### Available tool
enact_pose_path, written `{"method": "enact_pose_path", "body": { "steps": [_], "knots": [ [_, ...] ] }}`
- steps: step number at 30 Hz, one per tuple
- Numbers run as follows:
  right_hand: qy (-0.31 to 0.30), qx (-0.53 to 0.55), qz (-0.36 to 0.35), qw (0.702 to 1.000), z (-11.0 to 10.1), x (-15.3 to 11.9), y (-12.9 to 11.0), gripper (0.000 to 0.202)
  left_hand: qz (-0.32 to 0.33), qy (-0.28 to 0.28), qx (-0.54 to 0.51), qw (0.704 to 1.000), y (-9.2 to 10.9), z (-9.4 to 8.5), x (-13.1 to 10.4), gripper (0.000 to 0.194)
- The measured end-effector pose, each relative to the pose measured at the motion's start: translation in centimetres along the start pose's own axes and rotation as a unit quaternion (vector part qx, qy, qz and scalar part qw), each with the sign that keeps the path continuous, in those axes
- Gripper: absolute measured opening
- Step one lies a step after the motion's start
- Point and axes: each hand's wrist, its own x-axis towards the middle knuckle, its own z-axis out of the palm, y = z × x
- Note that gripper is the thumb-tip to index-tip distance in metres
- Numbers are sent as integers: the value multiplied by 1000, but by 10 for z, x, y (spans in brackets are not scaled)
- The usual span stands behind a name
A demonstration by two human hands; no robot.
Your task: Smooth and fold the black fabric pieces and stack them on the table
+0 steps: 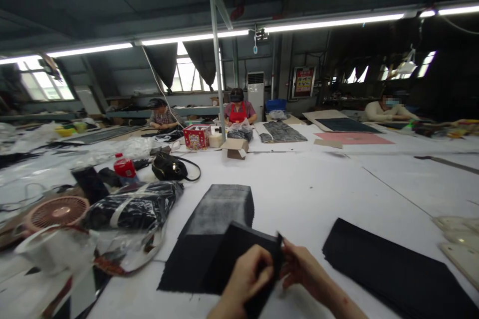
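A piece of black fabric (239, 244) is raised off the table at the bottom middle, one corner pointing up. My left hand (249, 274) is closed over it, thumb and fingers bent together. At its right edge, my right hand (299, 265) pinches the cloth near the corner, with the lower fingers curled. Beneath lies more black fabric (183, 261), and a greyish, chalky-looking dark panel (228, 204) stretches behind it. To the right of my hands rests a long stack of black fabric (389, 264).
White table (292, 184) all around. On the left: a pink fan (62, 212), a plastic-wrapped black bundle (138, 207), a red-capped bottle (125, 167) and a black bag (170, 166). Pale templates (462, 254) lie at the right edge. Across the table, a person in a red apron (238, 112) and others sit working.
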Motion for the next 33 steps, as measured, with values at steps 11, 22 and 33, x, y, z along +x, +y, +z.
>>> {"method": "enact_pose_path", "body": {
  "steps": [11, 22, 33],
  "knots": [
    [72, -253, 43, 964, -84, -30, -3, 24, 32, -150, 244, 958, -15, 63, -11, 35],
    [257, -466, -136, 836, -29, -20, 38, 23, 47, -190, 280, 940, -20, 61, 10, 11],
    [247, -577, -310, 714, -34, -16, 69, 37, 33, -123, 297, 946, -32, 75, 15, 41]
  ]
}}
